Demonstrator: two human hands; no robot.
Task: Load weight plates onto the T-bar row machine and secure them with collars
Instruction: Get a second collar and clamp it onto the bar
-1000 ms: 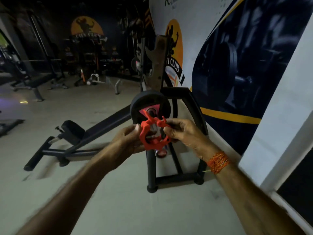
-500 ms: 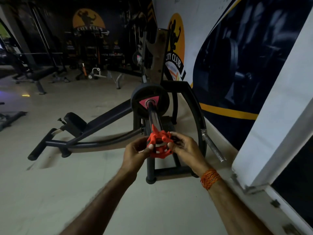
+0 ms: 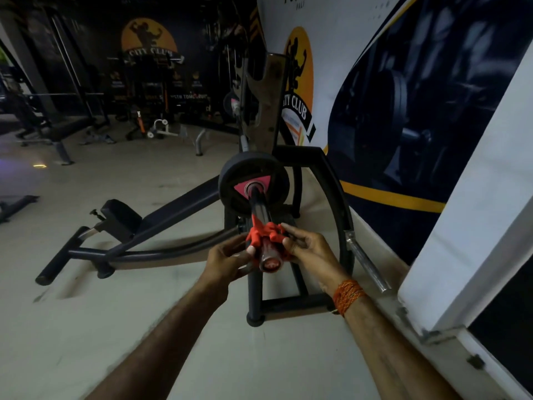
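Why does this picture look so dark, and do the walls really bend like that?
Head view: the gym is dim, its far end nearly black; the red collar on the sleeve between the left hand and right hand stands out. The wide lens bows the white wall edge; the forearms look slightly smeared.

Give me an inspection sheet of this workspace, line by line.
Surface: pale bare floor.
Job's things: one black weight plate on the sleeve; red collar around the sleeve's near end, apart from the plate.
Clutter: nothing seen.
Grippers: left hand and right hand both grip the collar.
Cables: nothing seen.
Surroundings: dim gym, wall mural on the right, benches behind.
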